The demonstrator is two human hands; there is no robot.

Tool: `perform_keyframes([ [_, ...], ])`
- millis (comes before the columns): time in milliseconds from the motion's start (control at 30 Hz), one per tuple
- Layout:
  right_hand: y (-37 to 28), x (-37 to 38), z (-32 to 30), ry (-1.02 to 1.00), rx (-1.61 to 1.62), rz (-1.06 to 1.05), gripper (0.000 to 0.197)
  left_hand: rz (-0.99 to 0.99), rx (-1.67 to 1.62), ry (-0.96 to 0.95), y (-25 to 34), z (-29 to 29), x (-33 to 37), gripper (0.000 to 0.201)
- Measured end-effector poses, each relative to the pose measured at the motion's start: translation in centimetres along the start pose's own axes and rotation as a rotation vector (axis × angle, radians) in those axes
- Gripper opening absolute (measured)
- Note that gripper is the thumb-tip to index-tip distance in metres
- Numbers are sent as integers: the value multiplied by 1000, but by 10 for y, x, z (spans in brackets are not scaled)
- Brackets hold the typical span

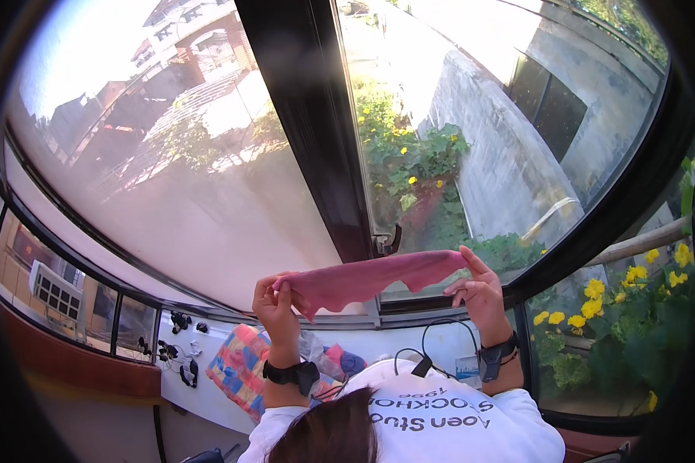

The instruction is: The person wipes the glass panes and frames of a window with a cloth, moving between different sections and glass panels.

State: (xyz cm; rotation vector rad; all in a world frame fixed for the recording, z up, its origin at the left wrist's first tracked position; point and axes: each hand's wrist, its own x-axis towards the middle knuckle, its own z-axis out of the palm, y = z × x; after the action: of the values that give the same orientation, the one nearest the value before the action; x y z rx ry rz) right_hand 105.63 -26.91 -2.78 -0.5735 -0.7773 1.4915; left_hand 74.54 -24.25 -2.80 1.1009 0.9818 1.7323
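A piece of pink cloth (371, 281), long with a scalloped lower edge, is stretched sideways before the window. My left hand (277, 305) pinches its left end between thumb and fingers. At the other end, my right hand (479, 289) grips the upper corner, with fingers bent near the edge. The cloth's exact kind does not show. Beneath my left forearm lies a multicoloured patchwork cloth (242, 359), with small blue and pink fabric pieces (347, 361) beside it. Each wrist wears a black-strapped device, the left one (292, 376) and the right one (498, 357).
A white table (208, 401) runs under the window, with several small black items (188, 374) at its left. A black cable (449, 324) loops near my right arm. The dark window frame (309, 116) has a latch (388, 241). Yellow flowers (593, 289) grow outside.
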Motion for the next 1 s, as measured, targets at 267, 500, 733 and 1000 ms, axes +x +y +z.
perform_keyframes([
  [267, -73, 53, 55, -392, -66, -630, 90, 806, 122, -251, 49, 69, 42, 48],
  [500, -81, 88, 62, -357, -583, -1034, 80, 1074, 1159, -46, 40, 114, 66, 60],
  [733, -41, 86, 40, -304, -933, -1270, 79, 1073, 1239, 210, -29, 110, 52, 55],
  [1000, 5, 67, 9, -319, -1073, -948, 75, 806, 1237, -81, -66, 55, 19, 63],
])
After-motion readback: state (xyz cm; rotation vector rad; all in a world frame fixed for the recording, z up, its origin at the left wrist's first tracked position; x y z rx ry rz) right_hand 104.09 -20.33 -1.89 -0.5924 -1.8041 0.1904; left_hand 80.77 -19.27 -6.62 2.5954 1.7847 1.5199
